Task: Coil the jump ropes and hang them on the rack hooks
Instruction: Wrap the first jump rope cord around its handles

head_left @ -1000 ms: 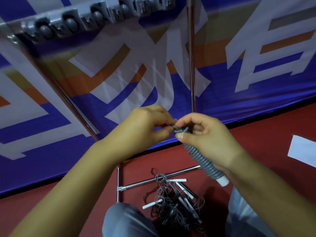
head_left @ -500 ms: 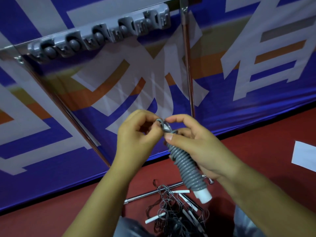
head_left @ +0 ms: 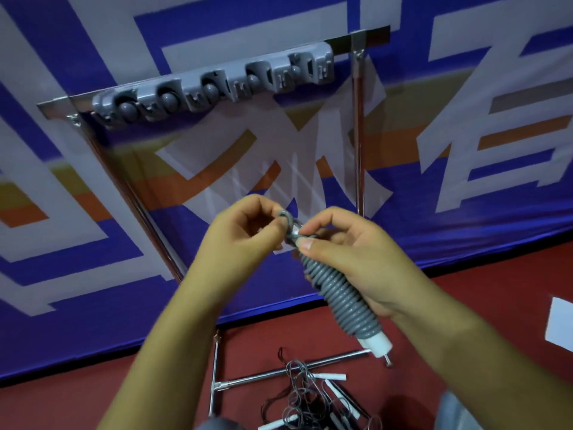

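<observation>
A grey jump rope [head_left: 341, 293] is wound in tight coils around its white handles, whose ends stick out at the lower right. My right hand [head_left: 356, 259] grips the coiled bundle near its top. My left hand [head_left: 245, 234] pinches the small loop of rope end at the top of the bundle. Above, a grey hook strip [head_left: 214, 88] with several hooks and ball clips is fixed along the top bar of a metal rack. No rope hangs on it.
The rack's chrome uprights [head_left: 358, 135] and floor bars [head_left: 279, 372] stand against a blue, white and orange banner. A tangle of dark jump ropes [head_left: 310, 401] with white handles lies on the red floor below. A white sheet [head_left: 559, 327] lies at the right.
Both hands have risen with the coiled rope toward the hook strip. The view has tilted up, so the whole strip shows. The loop at the bundle's top is more visible.
</observation>
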Demonstrator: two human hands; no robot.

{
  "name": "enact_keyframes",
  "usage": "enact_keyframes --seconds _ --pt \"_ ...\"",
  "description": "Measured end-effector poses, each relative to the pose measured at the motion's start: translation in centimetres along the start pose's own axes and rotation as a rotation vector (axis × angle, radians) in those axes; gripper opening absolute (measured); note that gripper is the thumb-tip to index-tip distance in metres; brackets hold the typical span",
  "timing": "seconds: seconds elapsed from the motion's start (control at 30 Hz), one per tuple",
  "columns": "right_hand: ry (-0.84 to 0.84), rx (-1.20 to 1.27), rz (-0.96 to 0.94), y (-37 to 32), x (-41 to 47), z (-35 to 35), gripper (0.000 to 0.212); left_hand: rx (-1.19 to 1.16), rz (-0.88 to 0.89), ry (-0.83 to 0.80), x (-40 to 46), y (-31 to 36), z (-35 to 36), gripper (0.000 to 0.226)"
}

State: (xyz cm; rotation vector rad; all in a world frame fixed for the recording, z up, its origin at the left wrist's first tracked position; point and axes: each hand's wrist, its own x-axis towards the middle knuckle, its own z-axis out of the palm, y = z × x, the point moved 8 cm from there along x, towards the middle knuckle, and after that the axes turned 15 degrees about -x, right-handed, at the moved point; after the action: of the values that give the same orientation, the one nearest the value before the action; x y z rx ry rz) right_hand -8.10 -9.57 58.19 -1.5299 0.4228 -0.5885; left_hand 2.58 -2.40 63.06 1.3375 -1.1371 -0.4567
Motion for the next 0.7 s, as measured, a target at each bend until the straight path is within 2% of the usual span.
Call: enact_keyframes --seconds 0.07,0.13,0.27,0.37,0.47,0.57,0.63,0.7 --pt "-0.006 -0.013 -0.003 -0.7 1.8 0.4 0.013 0.154 0.037 0.05 1.5 0.7 -1.6 0.007" --pt "0.0 0.028 -0.002 -1.5 3.7 1.4 0.013 0.184 0.037 0.16 3.1 0.8 -3.3 0.011" --pt "0.056 0.068 -0.008 -3.1 6.9 4.5 0.01 -0.079 -0.154 0.386 6.1 -1.7 -7.7 0.023" --pt "0.068 0.064 -0.032 -3.9 8.1 6.7 0.008 -0.208 -0.191 0.503 6.7 -2.2 -10.4 0.027" --pt "0.016 0.03 -0.061 -4.3 9.1 8.1 0.009 -0.236 -0.18 0.467 6.3 -1.2 -12.2 0.029" --pt "-0.07 -0.155 -0.14 -5.8 11.2 9.1 0.013 -0.129 -0.135 0.359 6.3 1.4 -13.9 0.025" --pt "-0.132 -0.258 -0.192 -7.3 12.9 10.3 0.013 -0.074 -0.113 0.348 6.6 2.9 -15.4 0.019" --pt "-0.123 -0.337 -0.27 -9.0 14.8 11.6 0.013 -0.008 -0.122 0.315 7.1 3.8 -16.9 0.016"
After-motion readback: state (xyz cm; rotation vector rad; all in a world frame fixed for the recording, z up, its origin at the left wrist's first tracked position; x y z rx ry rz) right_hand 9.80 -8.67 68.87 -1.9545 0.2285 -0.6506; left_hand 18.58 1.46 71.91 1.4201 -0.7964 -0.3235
